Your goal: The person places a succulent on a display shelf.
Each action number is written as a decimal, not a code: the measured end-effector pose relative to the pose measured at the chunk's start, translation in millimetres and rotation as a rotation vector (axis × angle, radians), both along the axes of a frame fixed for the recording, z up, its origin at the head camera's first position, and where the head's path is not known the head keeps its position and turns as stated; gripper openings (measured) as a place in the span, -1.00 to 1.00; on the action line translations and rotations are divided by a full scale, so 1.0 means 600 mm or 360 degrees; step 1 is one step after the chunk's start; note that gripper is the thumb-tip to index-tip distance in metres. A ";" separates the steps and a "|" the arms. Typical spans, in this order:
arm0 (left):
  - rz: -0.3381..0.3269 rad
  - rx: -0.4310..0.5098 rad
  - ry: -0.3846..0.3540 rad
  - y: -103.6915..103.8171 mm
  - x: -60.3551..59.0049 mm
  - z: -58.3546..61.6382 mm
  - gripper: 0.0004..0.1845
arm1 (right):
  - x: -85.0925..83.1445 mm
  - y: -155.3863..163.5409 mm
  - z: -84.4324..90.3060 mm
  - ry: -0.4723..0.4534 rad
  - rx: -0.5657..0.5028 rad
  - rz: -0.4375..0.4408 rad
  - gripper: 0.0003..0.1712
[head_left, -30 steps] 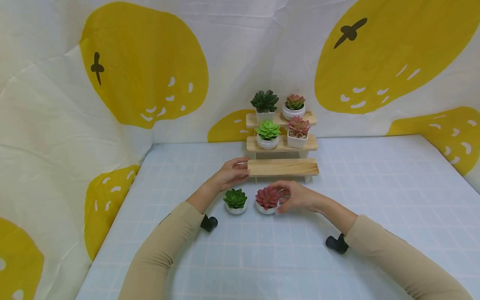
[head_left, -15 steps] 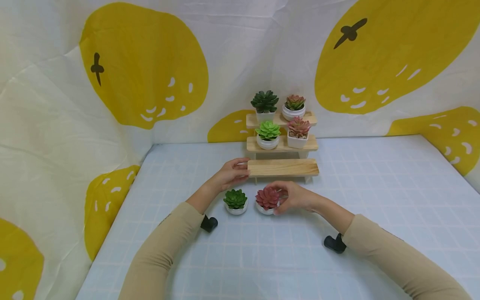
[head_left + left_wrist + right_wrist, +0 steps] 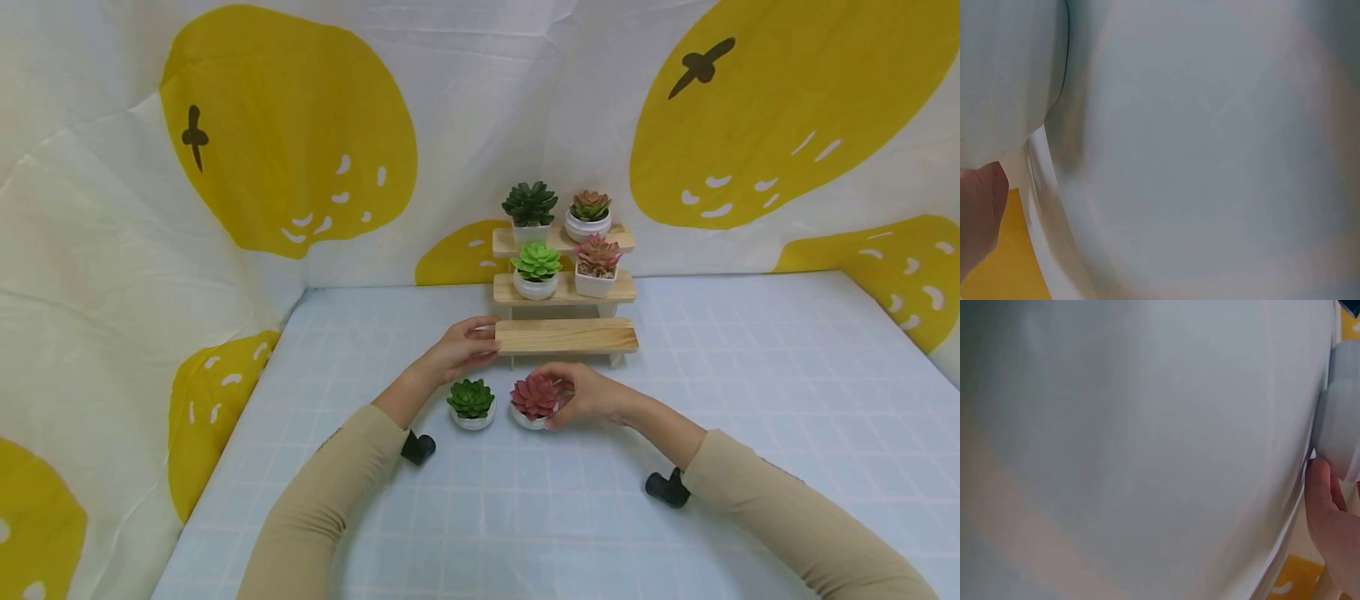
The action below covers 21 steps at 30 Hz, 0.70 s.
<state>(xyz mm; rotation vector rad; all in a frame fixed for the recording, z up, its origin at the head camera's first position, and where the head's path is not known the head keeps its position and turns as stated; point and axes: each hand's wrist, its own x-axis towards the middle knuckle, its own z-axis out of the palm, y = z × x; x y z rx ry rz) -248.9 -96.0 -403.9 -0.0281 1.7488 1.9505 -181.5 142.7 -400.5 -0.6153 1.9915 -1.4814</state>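
Two hands at a small wooden plant stand, one on a red succulent pot.

The right hand (image 3: pixel 592 393) has its grip curled around the red succulent pot (image 3: pixel 534 401), which stands on the desk (image 3: pixel 750 400) just in front of the lowest step (image 3: pixel 566 335) of the wooden stand. The left hand (image 3: pixel 459 348) rests at the left end of this step, fingers quite straight and touching the wood, so its grip is apart and holds nothing. A green succulent pot (image 3: pixel 471 402) stands on the desk just beside the red one, to its left. Four more small pots fill the two upper steps. Both wrist views show only blurred pale surface and a bit of skin.
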 end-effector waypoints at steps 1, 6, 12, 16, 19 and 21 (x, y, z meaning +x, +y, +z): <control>0.0000 0.0003 -0.0002 0.000 0.000 0.000 -0.43 | 0.000 0.000 -0.001 0.0002 0.0002 0.0002 -0.19; -0.0001 0.0010 -0.0008 -0.001 0.000 -0.001 -0.43 | 0.002 -0.001 -0.001 0.0004 0.0018 -0.0018 -0.20; -0.0003 0.0000 -0.0013 0.000 0.000 -0.002 -0.44 | 0.003 -0.001 -0.003 0.0008 0.0032 -0.0039 -0.18; -0.0004 0.0002 -0.0010 0.000 0.000 -0.002 -0.44 | 0.004 -0.001 -0.001 0.0006 0.0042 -0.0046 -0.18; -0.0004 0.0011 -0.0009 -0.001 0.001 0.000 -0.43 | 0.005 -0.002 0.002 0.0011 0.0051 -0.0053 -0.18; -0.0004 0.0014 -0.0011 -0.001 0.001 0.001 -0.43 | 0.005 -0.002 0.002 0.0013 0.0052 -0.0056 -0.18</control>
